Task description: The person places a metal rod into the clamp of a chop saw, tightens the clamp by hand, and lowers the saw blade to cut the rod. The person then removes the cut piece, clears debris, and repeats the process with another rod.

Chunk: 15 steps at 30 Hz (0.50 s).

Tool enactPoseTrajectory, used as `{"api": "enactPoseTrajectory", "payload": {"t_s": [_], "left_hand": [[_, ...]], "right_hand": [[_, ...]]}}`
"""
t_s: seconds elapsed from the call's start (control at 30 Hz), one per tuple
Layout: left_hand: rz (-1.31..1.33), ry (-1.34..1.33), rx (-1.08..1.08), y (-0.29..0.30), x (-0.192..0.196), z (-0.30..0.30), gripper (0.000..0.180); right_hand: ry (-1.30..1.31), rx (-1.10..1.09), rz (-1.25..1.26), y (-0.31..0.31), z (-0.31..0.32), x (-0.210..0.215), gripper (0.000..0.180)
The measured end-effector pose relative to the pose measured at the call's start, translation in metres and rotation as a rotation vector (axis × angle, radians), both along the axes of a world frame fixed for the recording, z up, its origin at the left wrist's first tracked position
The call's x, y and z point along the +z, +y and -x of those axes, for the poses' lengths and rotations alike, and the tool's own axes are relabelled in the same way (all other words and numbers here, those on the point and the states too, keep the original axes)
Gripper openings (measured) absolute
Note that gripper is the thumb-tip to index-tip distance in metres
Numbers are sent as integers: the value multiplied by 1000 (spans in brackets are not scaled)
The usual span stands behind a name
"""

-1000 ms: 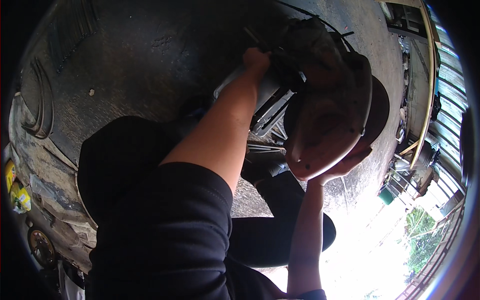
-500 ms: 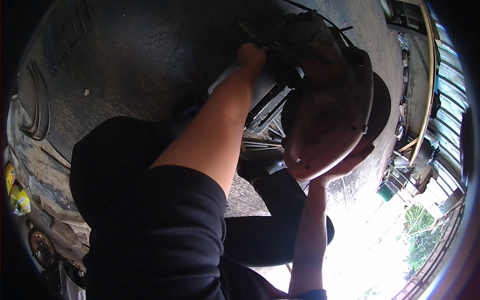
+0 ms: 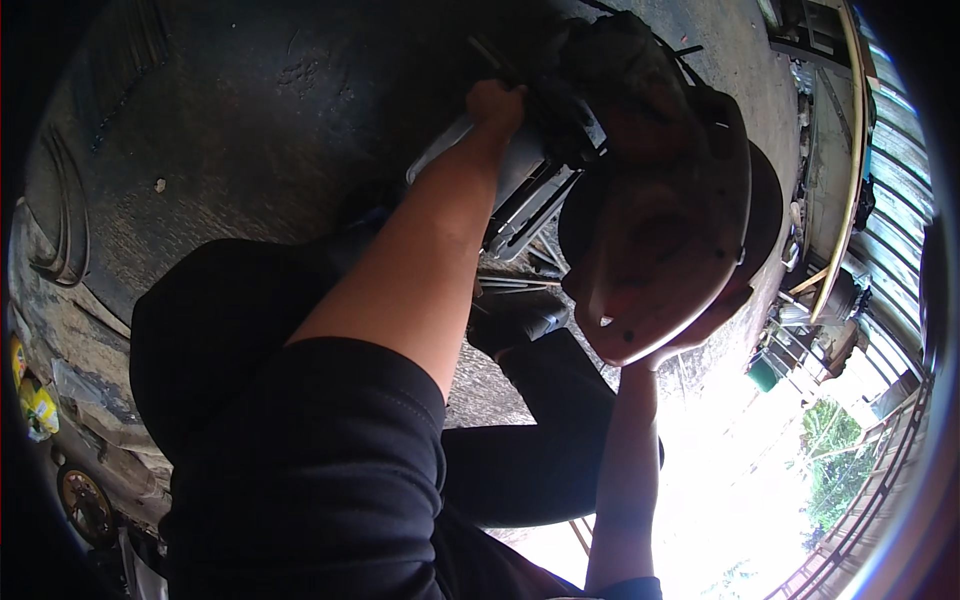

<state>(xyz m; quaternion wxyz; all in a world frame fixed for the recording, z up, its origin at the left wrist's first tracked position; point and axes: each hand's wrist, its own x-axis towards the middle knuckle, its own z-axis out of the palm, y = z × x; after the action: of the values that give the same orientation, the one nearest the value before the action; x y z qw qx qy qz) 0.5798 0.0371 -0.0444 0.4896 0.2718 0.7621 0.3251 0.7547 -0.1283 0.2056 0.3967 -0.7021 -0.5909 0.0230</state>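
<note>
A curved, reddish-brown panel point(image 3: 640, 290), like a motorcycle body panel, stands right of the middle, tapering toward me. A small hole shows near its tip. My right hand point(image 3: 690, 335) cups the near end from below, fingers wrapped round its right edge and partly hidden. Farther up on the left, my left hand point(image 3: 495, 105) is closed on a dark part I cannot make out in the shadow. Beneath its wrist lies a pale, smooth piece point(image 3: 440, 150). A black slotted bracket point(image 3: 535, 205) sits between my left forearm and the panel. A dark round shape point(image 3: 768, 210) shows behind the panel.
Dark cables point(image 3: 690, 60) run above the panel. My shoe point(image 3: 520, 320) rests on the floor below it. Curved strips point(image 3: 65, 215) and yellow packets point(image 3: 38, 405) lie at the far left. Long poles point(image 3: 845, 200) and metal sheets point(image 3: 900, 230) line the right side.
The panel's near end has shifted slightly right, along with my right hand. My left hand keeps its closed hold and has barely moved. The whole view has turned a little.
</note>
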Motion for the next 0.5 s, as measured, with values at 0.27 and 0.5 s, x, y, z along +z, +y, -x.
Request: {"api": "enactPoseTrajectory", "payload": {"t_s": [0.27, 0.5], "left_hand": [[-26, 15, 17, -3, 9, -3, 36], [14, 65, 18, -3, 18, 1, 35]], "right_hand": [[-33, 18, -29, -4, -2, -3, 64], [-74, 31, -71, -6, 2, -15, 63]]}}
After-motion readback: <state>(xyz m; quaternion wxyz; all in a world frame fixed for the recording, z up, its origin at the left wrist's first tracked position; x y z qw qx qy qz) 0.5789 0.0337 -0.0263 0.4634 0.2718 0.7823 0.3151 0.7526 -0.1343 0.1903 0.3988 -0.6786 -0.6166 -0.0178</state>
